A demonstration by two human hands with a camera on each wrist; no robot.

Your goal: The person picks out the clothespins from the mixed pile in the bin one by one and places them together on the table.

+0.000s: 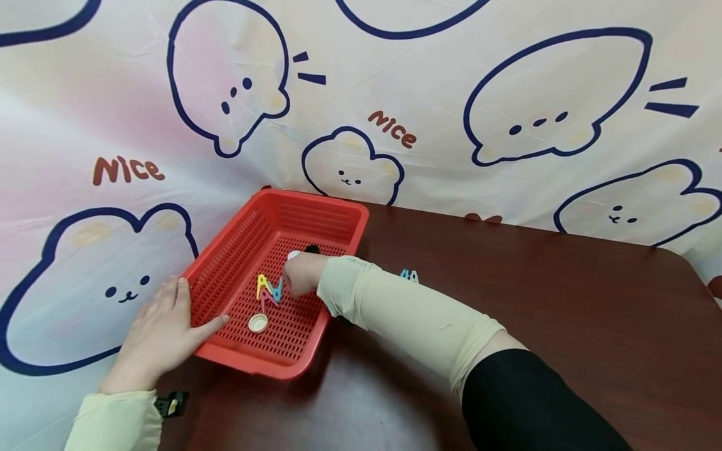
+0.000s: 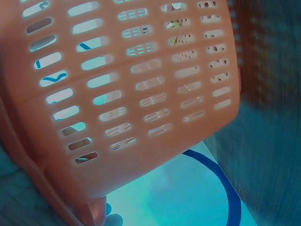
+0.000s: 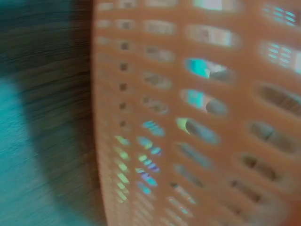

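A red plastic basket (image 1: 345,235) with slotted walls stands on the table. My left hand (image 1: 163,332) holds its near left rim, thumb over the top edge and fingers outside. My right hand (image 1: 304,273) reaches inside, its fingers bent downward; the fingertips and anything between them are hidden. Just left of it lie a yellow clothespin (image 1: 262,283), a blue clothespin (image 1: 277,292) and a pink clothespin (image 1: 267,299). Nearer me lies a round cream-coloured cap (image 1: 257,322). Beyond the right hand are a white round item (image 1: 292,255) and a black item (image 1: 312,248).
Light-blue clothespins (image 1: 409,275) lie on the dark brown table (image 1: 564,300), partly behind the right forearm. A printed cloth (image 1: 440,113) hangs behind and to the left, close to the basket. Slotted basket walls fill much of both wrist views.
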